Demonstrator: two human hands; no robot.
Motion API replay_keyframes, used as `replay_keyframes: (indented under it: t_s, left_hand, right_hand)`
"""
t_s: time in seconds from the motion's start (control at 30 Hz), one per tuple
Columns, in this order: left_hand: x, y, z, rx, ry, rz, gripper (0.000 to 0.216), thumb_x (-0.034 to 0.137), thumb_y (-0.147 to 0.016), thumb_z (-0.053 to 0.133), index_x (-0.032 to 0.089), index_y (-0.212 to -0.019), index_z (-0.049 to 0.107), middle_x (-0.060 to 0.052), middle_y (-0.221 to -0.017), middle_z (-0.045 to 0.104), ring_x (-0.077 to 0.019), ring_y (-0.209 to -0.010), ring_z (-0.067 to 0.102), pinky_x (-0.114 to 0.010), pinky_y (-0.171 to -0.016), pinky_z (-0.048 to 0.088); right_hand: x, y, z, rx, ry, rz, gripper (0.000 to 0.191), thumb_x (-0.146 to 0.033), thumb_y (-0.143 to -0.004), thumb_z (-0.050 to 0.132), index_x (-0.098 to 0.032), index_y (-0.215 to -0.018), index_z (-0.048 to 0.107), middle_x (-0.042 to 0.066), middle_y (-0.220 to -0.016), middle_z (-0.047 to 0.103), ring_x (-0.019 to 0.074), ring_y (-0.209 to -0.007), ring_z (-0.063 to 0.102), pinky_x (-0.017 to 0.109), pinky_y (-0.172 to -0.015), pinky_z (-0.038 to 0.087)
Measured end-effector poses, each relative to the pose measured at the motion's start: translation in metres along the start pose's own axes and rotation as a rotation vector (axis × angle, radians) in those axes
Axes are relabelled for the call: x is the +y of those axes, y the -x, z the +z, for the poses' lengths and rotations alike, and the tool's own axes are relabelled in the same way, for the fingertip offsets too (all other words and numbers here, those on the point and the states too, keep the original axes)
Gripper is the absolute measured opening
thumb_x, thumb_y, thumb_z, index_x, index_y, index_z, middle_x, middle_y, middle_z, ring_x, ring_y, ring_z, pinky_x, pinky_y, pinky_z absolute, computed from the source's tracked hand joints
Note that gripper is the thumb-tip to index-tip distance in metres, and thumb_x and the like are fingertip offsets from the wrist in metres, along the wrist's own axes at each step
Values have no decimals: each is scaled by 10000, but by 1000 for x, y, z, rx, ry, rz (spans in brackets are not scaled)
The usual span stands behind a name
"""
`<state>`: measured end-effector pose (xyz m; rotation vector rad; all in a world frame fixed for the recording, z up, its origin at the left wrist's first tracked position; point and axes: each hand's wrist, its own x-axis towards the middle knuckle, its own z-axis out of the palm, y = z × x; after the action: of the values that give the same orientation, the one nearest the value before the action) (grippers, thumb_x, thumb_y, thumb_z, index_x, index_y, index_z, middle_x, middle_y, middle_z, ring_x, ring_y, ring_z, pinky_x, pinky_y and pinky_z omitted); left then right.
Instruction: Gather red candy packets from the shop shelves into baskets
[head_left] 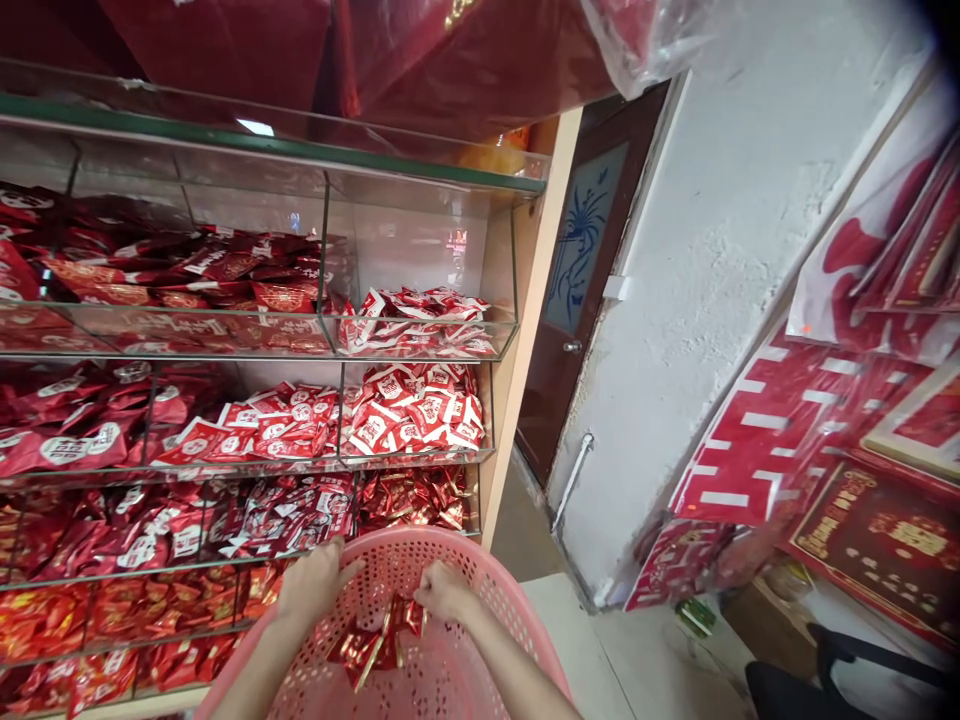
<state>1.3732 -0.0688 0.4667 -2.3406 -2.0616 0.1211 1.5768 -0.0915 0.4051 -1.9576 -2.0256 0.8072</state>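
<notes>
A pink plastic basket (pixel 480 585) is in front of me at the bottom of the head view. A small pile of red foil candy packets (pixel 375 640) lies inside it. My left hand (pixel 313 582) rests on the basket's left rim, fingers curled over the edge. Inside the basket, my right hand (pixel 444 590) pinches the top of one of those candy packets. Both forearms reach in from below.
Glass shelf bins (pixel 420 340) full of red and white candy packets stand ahead and left in several tiers. A dark wooden door (pixel 577 300) and a white wall (pixel 712 250) are right of them. Red paper decorations (pixel 825 430) lean against the wall at right.
</notes>
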Motion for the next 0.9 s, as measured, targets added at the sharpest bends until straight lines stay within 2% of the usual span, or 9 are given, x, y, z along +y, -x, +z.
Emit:
replay_keyframes:
  t_s: [0.13, 0.3, 0.4, 0.5, 0.6, 0.7, 0.9]
  left_hand:
    - [1, -1, 1, -1, 3, 2, 457, 450, -866, 268, 102, -1044, 504, -161, -896, 645, -270, -840, 626, -345, -666, 453]
    - [1, -1, 5, 22, -2, 5, 454, 425, -862, 307, 78, -1071, 511, -166, -916, 637, -267, -865, 614, -335, -697, 451]
    - [0, -2, 10, 40, -5, 9, 466, 432, -857, 321, 70, -1074, 518, -173, -917, 628, -276, -861, 610, -341, -691, 453]
    - [0, -3, 11, 29, 5, 5, 468, 445, -853, 330, 79, -1067, 530, -176, -925, 623, -269, -871, 606, -338, -705, 453]
    - [1, -2, 9, 40, 2, -4, 467, 441, -851, 345, 77, -1079, 528, -178, -924, 619, -263, -869, 607, -330, -711, 452]
    - [2, -2, 7, 31, 7, -16, 462, 447, -840, 377, 78, -1073, 529, -172, -923, 621, -265, -870, 609, -318, -696, 453]
    - [0, -3, 5, 38, 28, -6, 448, 435, -838, 387, 77, -1061, 535, -168, -921, 627, -274, -875, 610, -327, -682, 459]
  right_hand:
    - [-8, 7, -16, 99, 159, 39, 145, -207, -729, 514, -154, -733, 649, 90, -809, 671, 177, -717, 613, 226, -553, 375]
    - [-14, 2, -59, 339, 63, 1, 309, -316, -855, 383, -183, -698, 614, 58, -696, 655, 148, -679, 610, 216, -561, 356]
    - [-19, -11, -78, 470, 116, 75, 213, -313, -840, 430, -194, -828, 605, 66, -794, 659, 173, -745, 620, 234, -579, 362]
    - [-24, -27, -82, 453, 201, 136, 205, -289, -816, 483, -175, -955, 581, 97, -895, 647, 196, -822, 621, 253, -624, 395]
    - [-29, -44, -82, 380, 280, 170, 250, -268, -789, 526, -140, -996, 583, 136, -983, 624, 215, -907, 605, 278, -695, 424]
    - [-32, -55, -82, 327, 316, 183, 260, -198, -763, 544, -131, -1008, 599, 136, -1003, 622, 225, -954, 593, 283, -729, 434]
    - [-30, -62, -84, 320, 351, 190, 283, -97, -773, 485, -126, -1027, 608, 138, -1010, 628, 222, -970, 590, 283, -747, 438]
